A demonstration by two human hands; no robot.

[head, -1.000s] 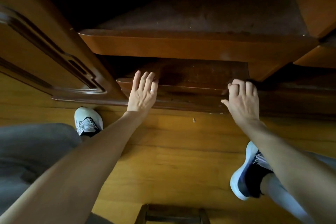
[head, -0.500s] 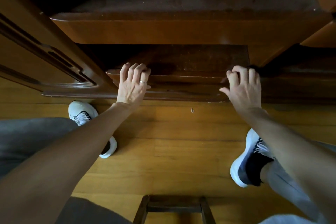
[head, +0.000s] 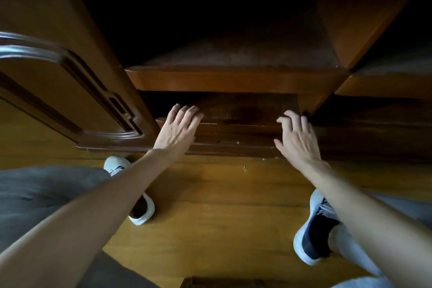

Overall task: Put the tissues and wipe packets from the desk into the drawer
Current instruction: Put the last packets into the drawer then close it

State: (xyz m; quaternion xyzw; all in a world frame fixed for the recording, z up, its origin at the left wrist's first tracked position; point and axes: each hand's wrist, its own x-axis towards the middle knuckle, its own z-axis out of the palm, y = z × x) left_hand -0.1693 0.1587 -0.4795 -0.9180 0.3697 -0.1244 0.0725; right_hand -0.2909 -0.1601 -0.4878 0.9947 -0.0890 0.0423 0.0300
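Observation:
No tissues or wipe packets are in view. A low dark wooden drawer [head: 236,132] sits at the foot of the desk, slightly pulled out, and what shows of its inside is dark and bare. My left hand [head: 178,130] lies over the left part of the drawer's front edge with the fingers spread, holding nothing. My right hand [head: 298,140] hovers at the right part of the same edge, fingers apart and slightly bent, also holding nothing.
A wider wooden shelf [head: 233,79] juts out above the drawer, with a dark recess behind it. An open cabinet door [head: 60,91] stands at the left. My shoes [head: 140,208] [head: 313,231] rest on the wooden floor [head: 222,206]. A dark wooden piece [head: 210,283] shows at the bottom edge.
Both hands have loosened from a curled hold on the drawer's front edge to spread fingers. The camera has tilted up, showing more of the recess above.

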